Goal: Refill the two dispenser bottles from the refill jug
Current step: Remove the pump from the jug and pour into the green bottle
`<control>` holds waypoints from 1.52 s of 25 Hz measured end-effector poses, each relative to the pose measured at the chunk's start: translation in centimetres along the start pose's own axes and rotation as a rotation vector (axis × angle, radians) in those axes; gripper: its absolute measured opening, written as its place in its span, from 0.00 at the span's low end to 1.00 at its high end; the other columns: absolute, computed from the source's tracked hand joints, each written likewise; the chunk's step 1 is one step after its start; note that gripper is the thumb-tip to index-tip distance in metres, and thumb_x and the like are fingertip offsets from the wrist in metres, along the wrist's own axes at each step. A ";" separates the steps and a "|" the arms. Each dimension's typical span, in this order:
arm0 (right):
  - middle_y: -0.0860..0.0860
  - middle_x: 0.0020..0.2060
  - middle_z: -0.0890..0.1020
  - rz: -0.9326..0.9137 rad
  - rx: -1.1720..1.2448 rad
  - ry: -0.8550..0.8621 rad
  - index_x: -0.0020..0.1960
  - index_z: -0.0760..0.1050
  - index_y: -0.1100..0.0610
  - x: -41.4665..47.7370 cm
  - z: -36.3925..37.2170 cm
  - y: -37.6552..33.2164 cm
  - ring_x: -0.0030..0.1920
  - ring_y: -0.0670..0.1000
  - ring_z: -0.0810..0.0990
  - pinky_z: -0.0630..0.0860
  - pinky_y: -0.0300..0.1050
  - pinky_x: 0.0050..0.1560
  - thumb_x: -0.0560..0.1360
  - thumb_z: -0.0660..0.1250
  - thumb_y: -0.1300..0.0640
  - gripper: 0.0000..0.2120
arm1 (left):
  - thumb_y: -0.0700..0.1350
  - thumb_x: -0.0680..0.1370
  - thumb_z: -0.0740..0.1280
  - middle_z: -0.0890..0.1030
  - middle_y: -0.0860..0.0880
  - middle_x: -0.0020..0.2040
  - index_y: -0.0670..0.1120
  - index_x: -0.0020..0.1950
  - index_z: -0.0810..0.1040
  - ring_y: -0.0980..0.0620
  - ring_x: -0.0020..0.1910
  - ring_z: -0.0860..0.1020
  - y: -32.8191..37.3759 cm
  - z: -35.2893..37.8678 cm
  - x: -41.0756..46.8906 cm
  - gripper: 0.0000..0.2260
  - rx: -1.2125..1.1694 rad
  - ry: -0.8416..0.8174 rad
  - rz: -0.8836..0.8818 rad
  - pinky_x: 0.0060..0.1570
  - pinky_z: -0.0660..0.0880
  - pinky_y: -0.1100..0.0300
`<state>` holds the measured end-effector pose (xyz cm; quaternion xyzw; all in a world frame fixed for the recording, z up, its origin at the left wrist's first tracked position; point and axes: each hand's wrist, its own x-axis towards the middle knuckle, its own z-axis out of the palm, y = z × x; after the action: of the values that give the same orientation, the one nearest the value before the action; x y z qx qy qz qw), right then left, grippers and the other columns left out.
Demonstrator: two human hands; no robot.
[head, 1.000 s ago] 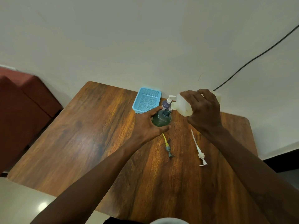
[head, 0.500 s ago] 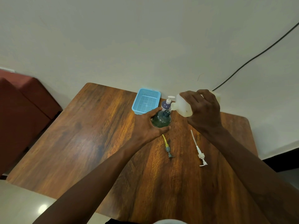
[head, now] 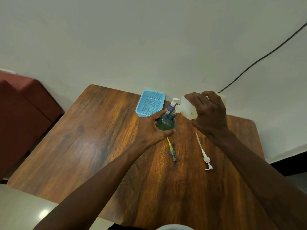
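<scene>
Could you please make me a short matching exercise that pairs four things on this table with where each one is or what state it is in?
1. refill jug
2. green bottle
3. white pump
4. blue basket

A. lying loose on the table
B. empty, near the wall
C. tilted in the right hand
D. upright, steadied by the left hand

Pairs: 1-C, 2-D, 3-A, 4-B

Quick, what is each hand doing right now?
Left hand: closed around the green bottle, steadying it on the table.
Right hand: closed on the white refill jug, tipped toward the bottle's mouth.
</scene>
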<state>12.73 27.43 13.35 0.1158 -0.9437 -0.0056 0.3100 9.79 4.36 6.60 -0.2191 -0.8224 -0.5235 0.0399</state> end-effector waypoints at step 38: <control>0.58 0.61 0.82 -0.018 -0.039 -0.011 0.67 0.76 0.57 -0.1 -0.5 0.1 0.57 0.62 0.79 0.74 0.63 0.61 0.60 0.83 0.57 0.36 | 0.59 0.64 0.81 0.83 0.52 0.59 0.49 0.68 0.79 0.56 0.58 0.81 0.9 0.0 -0.2 0.35 -0.045 0.024 0.007 0.55 0.81 0.57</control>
<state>13.08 27.60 13.70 0.1184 -0.9439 -0.0274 0.3071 10.36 4.62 7.30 -0.2164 -0.8092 -0.5443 0.0464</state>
